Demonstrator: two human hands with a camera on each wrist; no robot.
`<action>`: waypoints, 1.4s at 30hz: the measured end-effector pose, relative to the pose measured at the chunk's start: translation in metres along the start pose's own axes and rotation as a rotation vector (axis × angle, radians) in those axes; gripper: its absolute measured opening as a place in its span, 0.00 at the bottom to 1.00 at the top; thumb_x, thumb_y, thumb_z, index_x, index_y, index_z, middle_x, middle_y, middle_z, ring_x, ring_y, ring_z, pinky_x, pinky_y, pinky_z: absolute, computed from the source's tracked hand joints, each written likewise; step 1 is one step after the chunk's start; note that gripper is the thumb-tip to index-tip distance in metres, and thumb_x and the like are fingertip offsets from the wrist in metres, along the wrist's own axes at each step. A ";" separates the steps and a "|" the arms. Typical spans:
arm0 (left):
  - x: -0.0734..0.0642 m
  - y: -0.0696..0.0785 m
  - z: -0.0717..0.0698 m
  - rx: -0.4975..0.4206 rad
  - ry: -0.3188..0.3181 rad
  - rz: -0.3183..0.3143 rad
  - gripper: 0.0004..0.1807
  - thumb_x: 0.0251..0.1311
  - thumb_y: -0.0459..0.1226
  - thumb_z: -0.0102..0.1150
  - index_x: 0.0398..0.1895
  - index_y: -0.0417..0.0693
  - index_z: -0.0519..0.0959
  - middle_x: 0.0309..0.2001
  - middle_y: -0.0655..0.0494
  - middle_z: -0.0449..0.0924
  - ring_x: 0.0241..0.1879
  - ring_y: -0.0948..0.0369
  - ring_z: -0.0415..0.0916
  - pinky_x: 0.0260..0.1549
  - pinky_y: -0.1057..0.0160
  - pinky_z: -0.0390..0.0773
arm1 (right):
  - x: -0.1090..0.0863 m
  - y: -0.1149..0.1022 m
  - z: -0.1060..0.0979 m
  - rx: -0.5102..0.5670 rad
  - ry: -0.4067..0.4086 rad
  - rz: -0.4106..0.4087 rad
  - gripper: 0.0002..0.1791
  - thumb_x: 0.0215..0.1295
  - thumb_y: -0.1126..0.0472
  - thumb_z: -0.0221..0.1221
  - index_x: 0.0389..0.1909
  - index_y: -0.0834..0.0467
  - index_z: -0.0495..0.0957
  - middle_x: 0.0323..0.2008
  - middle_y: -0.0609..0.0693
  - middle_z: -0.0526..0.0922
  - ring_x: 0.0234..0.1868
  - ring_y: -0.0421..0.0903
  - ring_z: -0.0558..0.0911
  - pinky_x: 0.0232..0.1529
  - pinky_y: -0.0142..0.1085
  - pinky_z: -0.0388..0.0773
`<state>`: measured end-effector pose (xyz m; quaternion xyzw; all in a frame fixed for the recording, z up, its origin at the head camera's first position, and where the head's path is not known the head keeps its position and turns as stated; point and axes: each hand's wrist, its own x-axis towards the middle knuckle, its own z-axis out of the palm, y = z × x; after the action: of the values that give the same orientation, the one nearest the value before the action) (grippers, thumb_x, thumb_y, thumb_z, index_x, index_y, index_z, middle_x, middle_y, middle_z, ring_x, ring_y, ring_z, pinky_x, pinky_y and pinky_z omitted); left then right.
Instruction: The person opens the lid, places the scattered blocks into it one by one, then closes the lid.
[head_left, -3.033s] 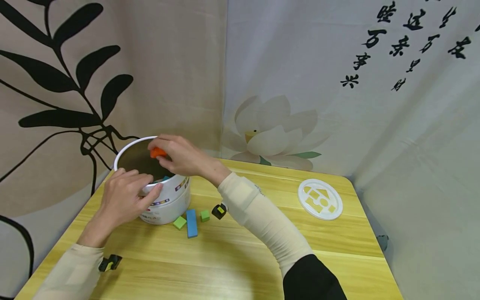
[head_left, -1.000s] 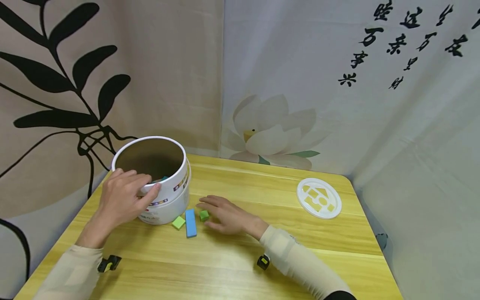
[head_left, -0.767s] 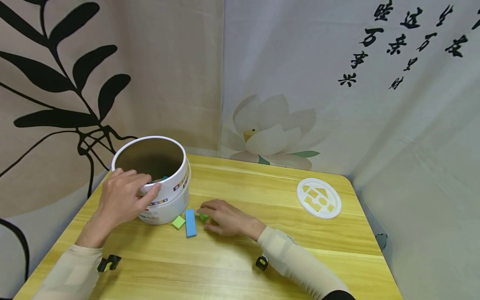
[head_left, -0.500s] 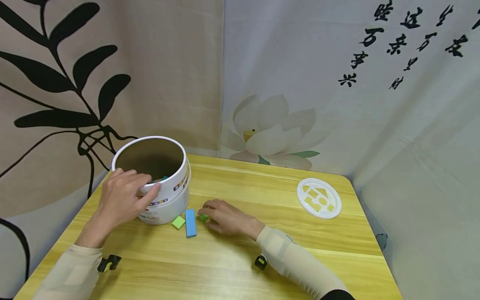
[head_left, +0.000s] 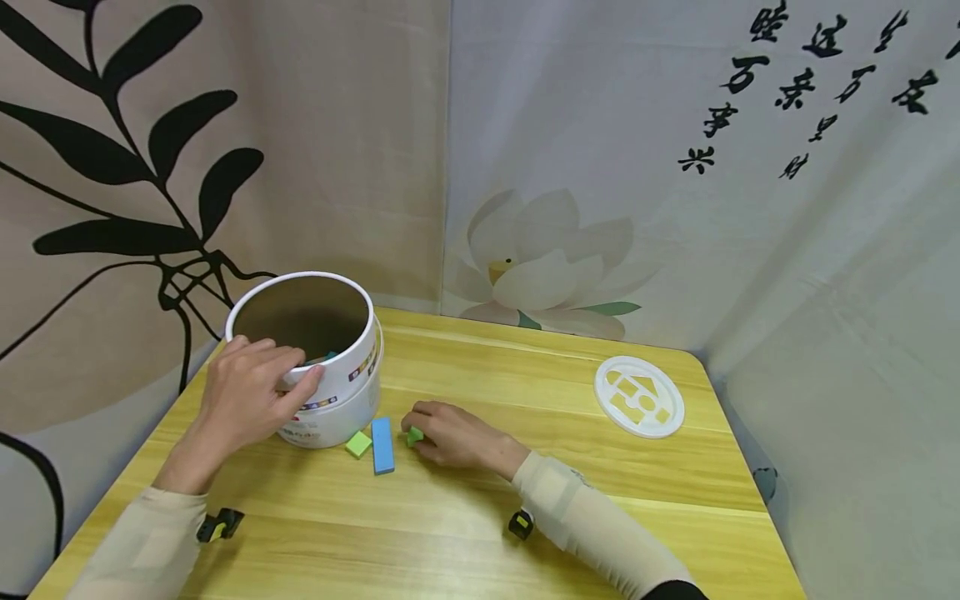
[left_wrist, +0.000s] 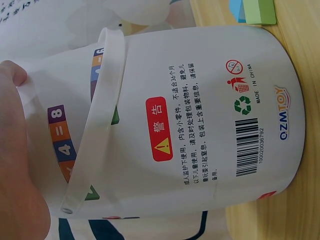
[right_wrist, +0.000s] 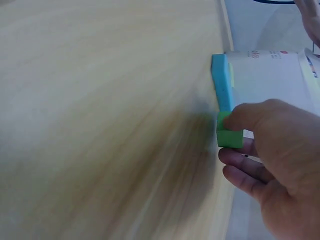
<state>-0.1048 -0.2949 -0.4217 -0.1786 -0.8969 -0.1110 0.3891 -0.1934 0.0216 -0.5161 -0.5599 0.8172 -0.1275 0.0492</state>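
Observation:
My left hand [head_left: 251,392] grips the near rim of a white bucket [head_left: 341,417], thumb outside and fingers over the edge. A little blue-green shows low inside; most of its contents are hidden. My right hand [head_left: 459,437] pinches a small green block [right_wrist: 230,138] between thumb and fingers, low over the table to the right of the bucket. Just left of those fingertips lies a long blue block [head_left: 383,446]. Another green block [head_left: 359,444] sits between the blue one and the bucket's base.
A white round lid with shaped cutouts [head_left: 640,358] lies at the right back of the wooden table [head_left: 450,533]. Printed curtains [head_left: 337,167] hang close behind the table's back edge. The bucket's white handle [left_wrist: 107,90] hangs down against its side.
Three seconds ago my right hand held an orange block over the bucket. It then came down, empty, to the green block, closed on it and drew it slightly right. My left hand stayed put.

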 end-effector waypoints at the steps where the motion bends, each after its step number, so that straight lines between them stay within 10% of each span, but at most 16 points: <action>1: 0.000 0.000 0.000 0.001 -0.001 0.000 0.39 0.84 0.65 0.37 0.19 0.51 0.75 0.15 0.58 0.73 0.21 0.59 0.63 0.30 0.57 0.57 | -0.001 -0.001 -0.003 0.001 0.005 0.005 0.14 0.80 0.60 0.68 0.62 0.54 0.85 0.56 0.46 0.88 0.53 0.37 0.85 0.59 0.27 0.83; 28: 0.001 0.002 -0.001 -0.003 0.005 0.000 0.38 0.84 0.64 0.39 0.18 0.51 0.73 0.15 0.58 0.73 0.22 0.59 0.64 0.31 0.57 0.56 | 0.041 -0.008 -0.140 0.090 0.614 -0.197 0.11 0.69 0.67 0.67 0.49 0.62 0.83 0.45 0.54 0.88 0.43 0.47 0.85 0.49 0.36 0.87; 42: 0.001 0.000 -0.001 -0.001 0.017 0.016 0.36 0.84 0.63 0.40 0.18 0.52 0.70 0.14 0.59 0.68 0.20 0.60 0.60 0.30 0.58 0.55 | 0.094 -0.030 -0.173 0.107 0.486 -0.198 0.14 0.74 0.65 0.67 0.56 0.63 0.84 0.53 0.55 0.89 0.50 0.47 0.86 0.56 0.30 0.84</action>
<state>-0.1051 -0.2945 -0.4201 -0.1852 -0.8920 -0.1101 0.3974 -0.2396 -0.0489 -0.3356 -0.5866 0.7385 -0.3054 -0.1315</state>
